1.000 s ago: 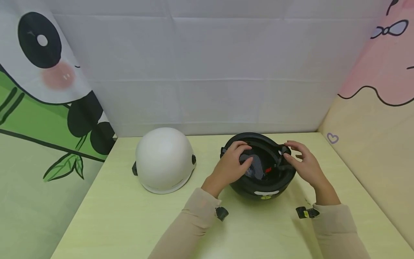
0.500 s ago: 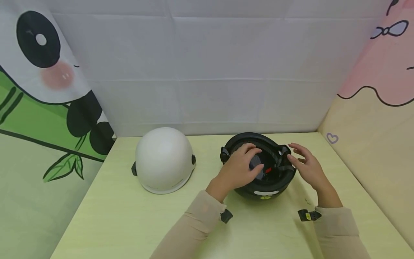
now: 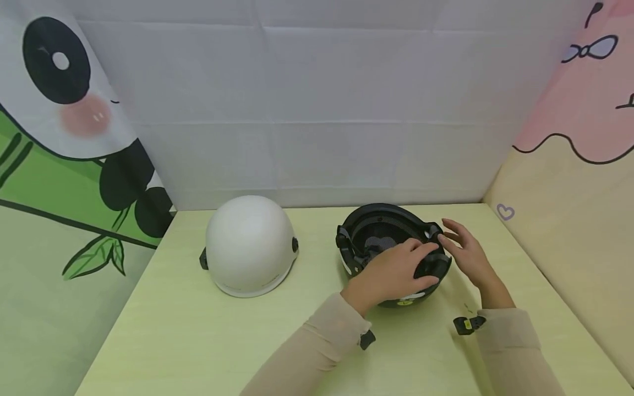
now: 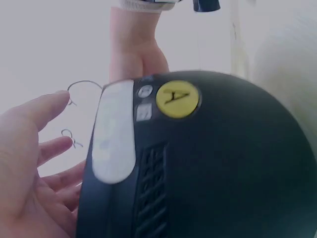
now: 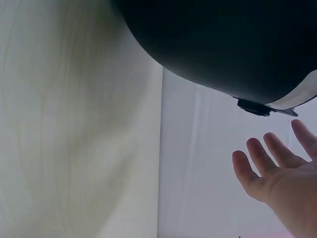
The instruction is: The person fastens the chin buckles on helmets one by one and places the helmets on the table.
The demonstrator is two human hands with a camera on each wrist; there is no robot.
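A black helmet (image 3: 378, 212) lies upside down on the table, its lined hollow facing up. My left hand (image 3: 396, 269) reaches across the hollow, fingers extended toward the right side and covering part of the opening. In the left wrist view the fingers of this left hand (image 4: 25, 168) are spread beyond the rim, near a white strip (image 4: 114, 134) and a round yellow sticker (image 4: 177, 99) on the shell. At the helmet's right side is my right hand (image 3: 468, 258), fingertips right by the side fitting (image 3: 433, 230). The right wrist view shows its fingers (image 5: 277, 153) loosely extended below the shell.
A white helmet (image 3: 250, 245) rests dome up to the left on the pale yellow table (image 3: 238, 341). Behind stands a white cloth wall (image 3: 337, 110). Printed side panels with cartoon drawings flank the table. Both sleeves carry small black wrist devices.
My left hand has moved right across the helmet's hollow, uncovering its left side. My right hand stays by the right side with slight shifts. Both helmets remain in place.
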